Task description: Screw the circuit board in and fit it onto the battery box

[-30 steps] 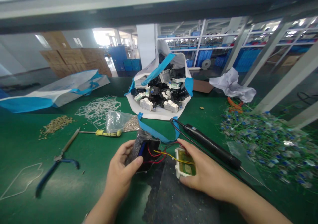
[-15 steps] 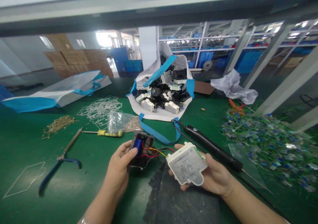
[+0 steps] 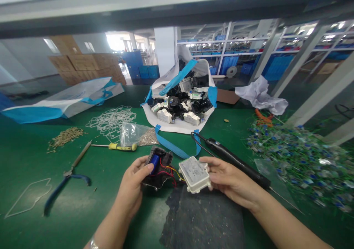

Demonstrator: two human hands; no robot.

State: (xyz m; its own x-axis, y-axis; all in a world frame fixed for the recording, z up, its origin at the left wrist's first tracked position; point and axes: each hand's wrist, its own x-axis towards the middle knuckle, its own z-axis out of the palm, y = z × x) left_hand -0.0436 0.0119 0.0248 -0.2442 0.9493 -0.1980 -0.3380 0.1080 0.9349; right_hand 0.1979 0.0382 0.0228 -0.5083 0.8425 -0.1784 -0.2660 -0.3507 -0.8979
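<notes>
My left hand grips a black plastic housing, its thumb over the rim beside a blue cylindrical battery inside. Red and yellow wires run from the housing toward a white plastic module. My right hand has hold of that module by its right side, fingers behind and along the edge. The module's grey, speckled broad face is turned up toward me. Below it lies a dark mat on the green table.
A white bag full of similar modules and black housings stands behind. Left are pliers, a yellow screwdriver, screws and white gaskets. On the right lie a black electric screwdriver and a heap of wired boards.
My right hand has turned the white module over and brought it left, closer to the black housing. The left hand and housing have barely moved.
</notes>
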